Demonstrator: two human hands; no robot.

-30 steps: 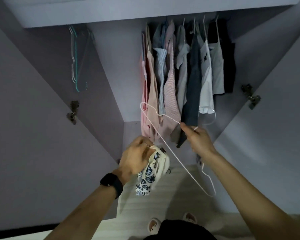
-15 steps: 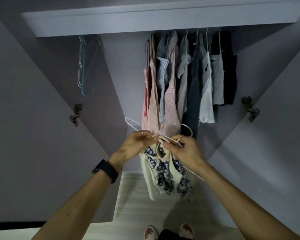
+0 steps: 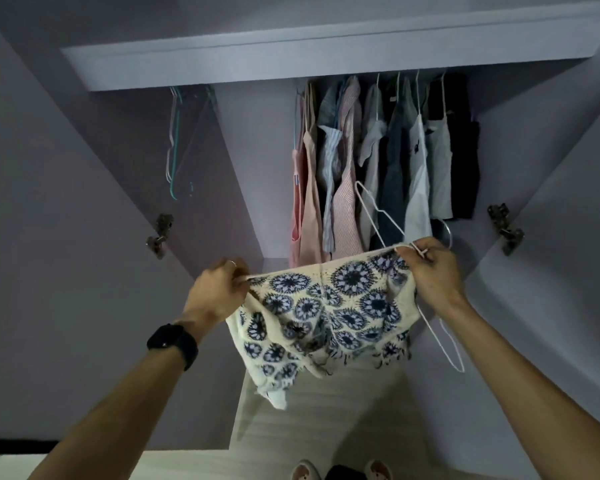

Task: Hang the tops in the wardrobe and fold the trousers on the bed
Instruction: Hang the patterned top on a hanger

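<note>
Fingers [image 3: 239, 276] of left hand [image 3: 219, 293], right hand [image 3: 434, 271] in pinch on floral top [image 3: 326, 306], arms apart

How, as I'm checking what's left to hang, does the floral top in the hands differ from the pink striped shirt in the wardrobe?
The floral top is cream with blue round flowers; the pink striped shirt has fine stripes. The floral top is stretched sideways between the left hand and right hand; the pink striped shirt hangs straight down among the hung clothes. Both are light tops.
</note>
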